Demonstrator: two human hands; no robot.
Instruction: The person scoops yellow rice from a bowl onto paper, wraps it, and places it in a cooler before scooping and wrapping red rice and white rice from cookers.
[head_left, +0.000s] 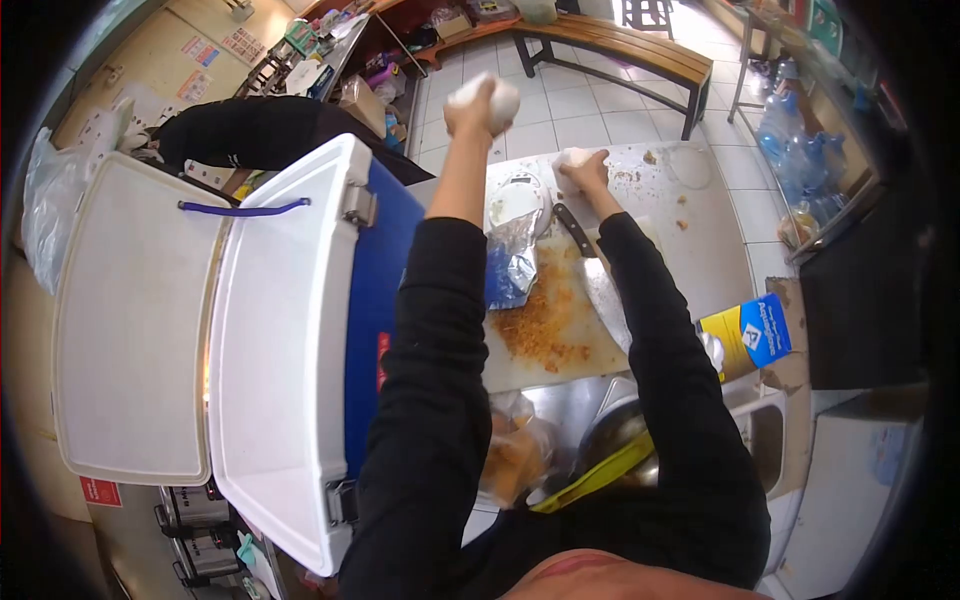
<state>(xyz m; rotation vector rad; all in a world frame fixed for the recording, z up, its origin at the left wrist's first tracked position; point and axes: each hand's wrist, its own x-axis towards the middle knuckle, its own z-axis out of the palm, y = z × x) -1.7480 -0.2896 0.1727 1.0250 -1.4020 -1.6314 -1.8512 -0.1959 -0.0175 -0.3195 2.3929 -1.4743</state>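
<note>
Head view, clock directions from where the person stands: the knife [603, 295] is nearest at 12, its blade running close by the right sleeve [650, 300], so that forearm is best kept high and clear of the edge. Farther out at 12, the right hand [592, 176] is part-closed, thumb and fingers round a white piece [571, 162] beside the scale [518, 203]. Steady, light pinch seems right, no leaning on the scale. Farthest, just shy of 12, the left hand [470, 118] is curled pretty snugly round a white bundle [500, 102]; can't tell what either thing is. Imo a soft full-hand grip beats squeezing there.

Labels, near to far: the blue-and-yellow box [750, 335] at 1 seems to start with "Aqua", rest too fuzzy to swear by. The cooler [388, 245] at 10 has a red sticker [384, 362], unreadable. Posters [196, 84] at 11, way back? Just blur, sorry.
</note>
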